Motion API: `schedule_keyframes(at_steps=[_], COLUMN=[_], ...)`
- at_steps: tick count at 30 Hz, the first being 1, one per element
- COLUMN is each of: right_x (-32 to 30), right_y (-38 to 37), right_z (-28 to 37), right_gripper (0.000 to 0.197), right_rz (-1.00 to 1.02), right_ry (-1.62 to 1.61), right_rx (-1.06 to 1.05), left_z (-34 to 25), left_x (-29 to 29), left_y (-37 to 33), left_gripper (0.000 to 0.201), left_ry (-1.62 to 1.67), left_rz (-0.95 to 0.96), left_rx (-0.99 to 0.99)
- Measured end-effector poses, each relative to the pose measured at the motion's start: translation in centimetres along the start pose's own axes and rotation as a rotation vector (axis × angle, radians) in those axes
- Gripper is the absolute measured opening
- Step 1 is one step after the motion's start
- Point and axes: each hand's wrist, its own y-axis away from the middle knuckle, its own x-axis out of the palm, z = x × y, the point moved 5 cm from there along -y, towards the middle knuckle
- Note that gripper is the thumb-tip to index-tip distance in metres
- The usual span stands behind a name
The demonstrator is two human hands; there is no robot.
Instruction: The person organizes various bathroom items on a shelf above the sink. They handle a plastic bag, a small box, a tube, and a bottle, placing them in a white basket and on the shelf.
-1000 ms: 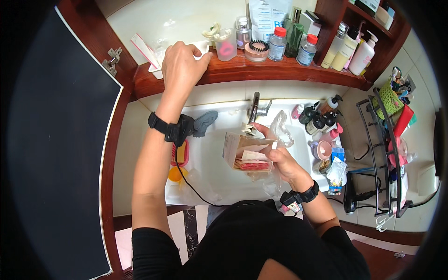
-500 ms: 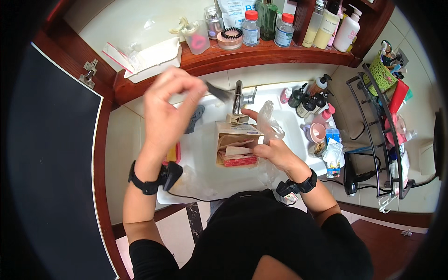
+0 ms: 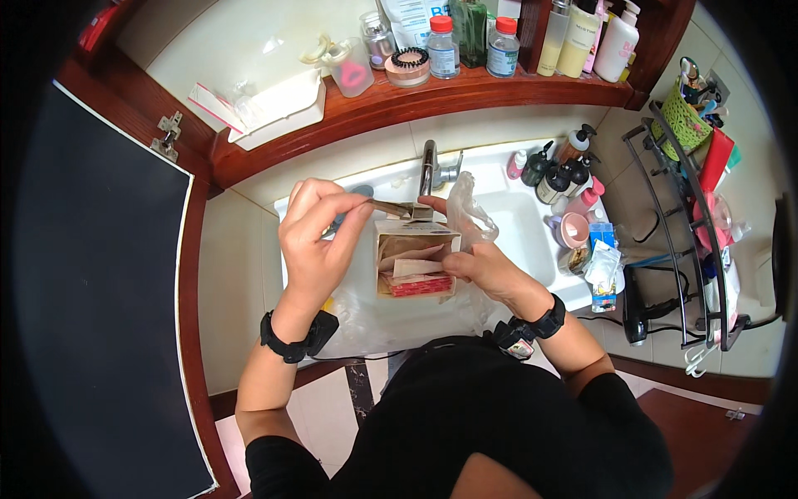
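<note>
Above the white sink (image 3: 532,220), my right hand (image 3: 490,270) grips a small open cardboard box (image 3: 382,262), its thumb at the right wall and a finger reaching past the far side. Inside the box are pale paper packets (image 3: 413,268) and a red-and-white packet (image 3: 421,287). Between the thumb and fingers of my left hand (image 3: 320,233) is pinched a thin, dark, flat strip (image 3: 386,205); its exact kind is unclear. The strip's far end reaches the box's raised flap (image 3: 422,214). A crumpled clear plastic bag (image 3: 471,208) hangs beside my right hand.
Behind the box stands a chrome faucet (image 3: 429,162). Several pump bottles (image 3: 553,183), a pink cup (image 3: 573,230) and a blue packet (image 3: 603,241) crowd the sink's right rim. A wooden shelf (image 3: 374,104) with toiletries runs along the back; a black wire rack (image 3: 677,224) is at the right.
My left hand has come down and toward the box, bringing the dark strip to the box's flap. My right hand still holds the box. The whole view has shifted slightly.
</note>
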Motion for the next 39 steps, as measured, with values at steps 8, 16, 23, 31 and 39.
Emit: schedule_keyframes(at_steps=[8, 16, 23, 31, 39], right_x=[0.6, 1.4, 1.7, 1.9, 1.5], right_y=[-1.1, -1.6, -1.4, -1.6, -1.5], right_z=[-1.7, -1.7, -2.0, -2.5, -2.8], right_gripper=[0.092, 0.092, 0.102, 0.108, 0.103], right_rz=[0.001, 0.048, 0.065, 0.107, 0.065], right_ry=[0.11, 0.081, 0.101, 0.08, 0.048], right_rx=[-0.004, -0.067, -0.06, -0.081, -0.072], left_z=[-0.2, -0.3, -0.9, -1.4, -1.9], left_x=[-1.4, -2.7, -4.1, -4.0, -4.0], left_y=[1.7, 2.9, 2.7, 3.2, 3.2], left_gripper=[0.016, 0.012, 0.012, 0.015, 0.014], left_ry=[-0.061, -0.147, -0.169, -0.21, -0.236], left_rz=[-0.072, -0.023, 0.032, -0.062, 0.031], left_rx=[-0.029, -0.04, -0.026, -0.026, 0.016])
